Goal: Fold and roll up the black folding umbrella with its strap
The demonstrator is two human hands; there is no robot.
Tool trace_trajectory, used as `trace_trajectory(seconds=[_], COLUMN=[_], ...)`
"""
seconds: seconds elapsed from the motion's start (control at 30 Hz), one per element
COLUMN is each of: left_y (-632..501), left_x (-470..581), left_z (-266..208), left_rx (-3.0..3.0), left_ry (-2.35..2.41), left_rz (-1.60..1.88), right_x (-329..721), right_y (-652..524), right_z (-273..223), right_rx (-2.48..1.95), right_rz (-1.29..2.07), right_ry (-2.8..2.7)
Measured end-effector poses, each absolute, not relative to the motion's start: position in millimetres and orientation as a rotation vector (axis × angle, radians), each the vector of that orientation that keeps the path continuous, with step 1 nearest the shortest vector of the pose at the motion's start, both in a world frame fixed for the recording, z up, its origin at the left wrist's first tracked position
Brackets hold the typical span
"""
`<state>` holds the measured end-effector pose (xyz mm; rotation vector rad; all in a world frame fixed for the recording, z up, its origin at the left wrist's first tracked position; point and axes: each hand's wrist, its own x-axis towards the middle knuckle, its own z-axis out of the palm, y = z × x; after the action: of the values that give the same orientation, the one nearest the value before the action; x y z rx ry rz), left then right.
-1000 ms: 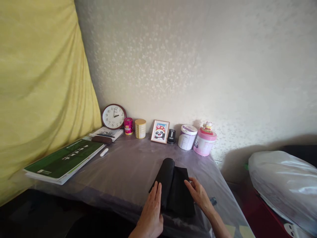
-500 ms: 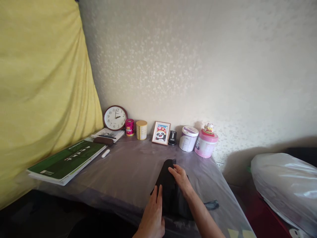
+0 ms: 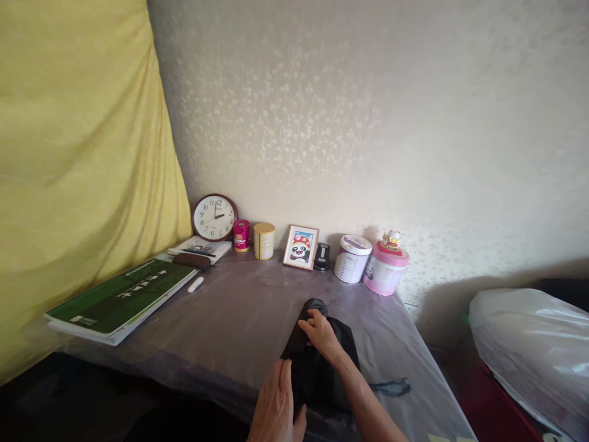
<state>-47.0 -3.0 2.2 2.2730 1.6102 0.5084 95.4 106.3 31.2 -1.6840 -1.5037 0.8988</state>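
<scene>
A black, folded piece of thin, slightly shiny material [image 3: 306, 374] lies on the table in front of me; I cannot tell exactly what it is. Its far end narrows to a rounded tip, and a wider flap spreads out under my right forearm. My right hand [image 3: 319, 334] is on its upper part, fingers curled and pinching the material. Along the left edge rests my left hand [image 3: 276, 399], fingers stretched out and touching the material, thumb apart. To the right, partly behind my forearm, lies a dark bluish crumpled strip [image 3: 391, 388].
Along the wall stand a clock [image 3: 215, 217], a pink tin [image 3: 242, 236], a yellow-lidded can [image 3: 264, 241], a panda picture frame [image 3: 300, 247] and two tubs [image 3: 352, 259]. Green books [image 3: 124, 298] lie left on the plastic-covered table [image 3: 230, 325]. A plastic-wrapped bundle [image 3: 529, 344] sits right.
My right hand has shifted left across the black material, its fingers now more curled. A flap shows wider on the right. My left hand has slid slightly back toward me.
</scene>
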Motion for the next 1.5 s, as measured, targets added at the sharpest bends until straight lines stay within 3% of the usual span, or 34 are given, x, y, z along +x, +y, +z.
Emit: trace_trajectory(seconds=[0.13, 0.37, 0.7, 1.1, 1.5], left_y=[-3, 7, 9, 10, 5], left_x=[-43, -30, -33, -31, -35], left_z=[13, 20, 4, 19, 8], left_rx=[2.368, 2.392, 2.309, 2.223, 2.206], left_ry=[1.596, 1.503, 1.431, 1.466, 1.415], left_rz=[0.631, 0.497, 0.493, 0.329, 0.55], right_x=[91, 85, 114, 121, 202], right_y=[98, 75, 82, 143, 96], right_z=[41, 55, 32, 18, 25], right_rx=[-1.589, -1.49, -1.299, -1.465, -1.977], right_rz=[0.879, 0.652, 0.272, 0.232, 0.227], right_ry=[-1.734, -2.019, -2.191, -2.089, -1.52])
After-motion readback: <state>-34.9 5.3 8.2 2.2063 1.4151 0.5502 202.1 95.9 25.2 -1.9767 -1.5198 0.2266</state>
